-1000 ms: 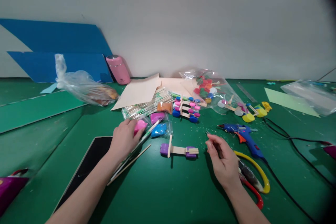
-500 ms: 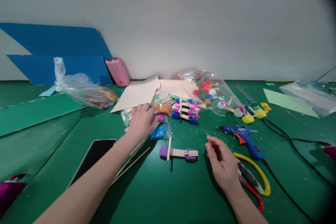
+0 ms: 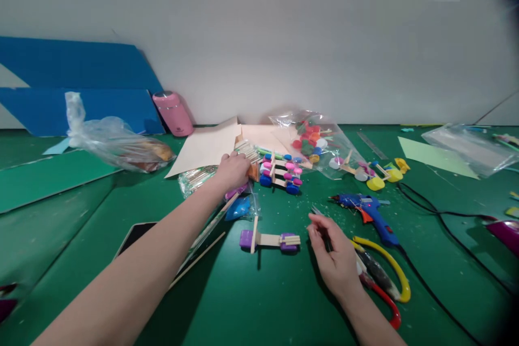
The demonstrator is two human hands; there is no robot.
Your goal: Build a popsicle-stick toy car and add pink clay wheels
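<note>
Left hand (image 3: 233, 171): fingers bent down at orange packet (image 3: 254, 172), partly hiding it; cannot tell whether they grip. Right hand (image 3: 332, 251): fingers loosely curled, slim silvery tip (image 3: 315, 210) just past fingertips (cannot tell if pinched). Purple model (image 3: 270, 240) on table (image 3: 279, 303), between hands, just left of right fingertips, touched by neither. Just below left hand: blue packet (image 3: 239, 208). Right of it: stacked models (image 3: 292, 189). Beside right wrist: yellow handle (image 3: 405, 278); beyond, glue gun (image 3: 375, 215). Phone (image 3: 133, 235) partly behind left forearm.
</note>
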